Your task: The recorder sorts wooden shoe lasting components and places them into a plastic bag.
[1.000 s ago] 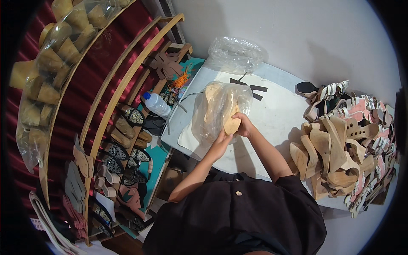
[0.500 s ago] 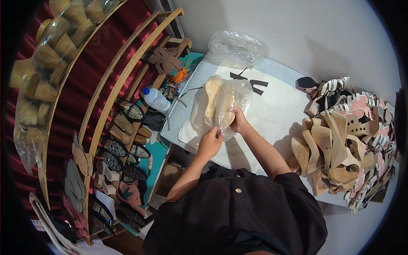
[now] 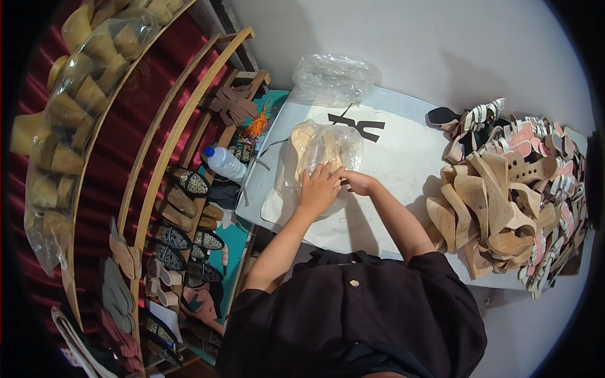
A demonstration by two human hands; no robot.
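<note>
Two pale, sole-shaped shoe pieces lie side by side in clear plastic on the table. The left piece (image 3: 303, 140) shows a rounded upper end. A crinkled clear plastic bag (image 3: 350, 146) covers the right piece (image 3: 332, 142). My left hand (image 3: 320, 188) rests over the lower part of the wrapped pieces, fingers stretched out and pressing on the plastic. Just right of it, my right hand (image 3: 361, 183) has its fingers curled at the bag's lower right edge. Its fingertips are partly hidden beside the left hand.
Wooden platform soles (image 3: 488, 201) and strappy sandals (image 3: 543, 148) are heaped on the table's right. Black cut pieces (image 3: 368, 129) and another plastic bag (image 3: 334, 79) lie beyond. At left are a water bottle (image 3: 225, 164), a shoe rack (image 3: 179, 120) and bagged wooden blocks (image 3: 66, 135).
My left hand has moved up from the bag's lower end and flattened over the wrapped pieces. My right hand has turned and slid lower beside it. The head view has shifted slightly.
</note>
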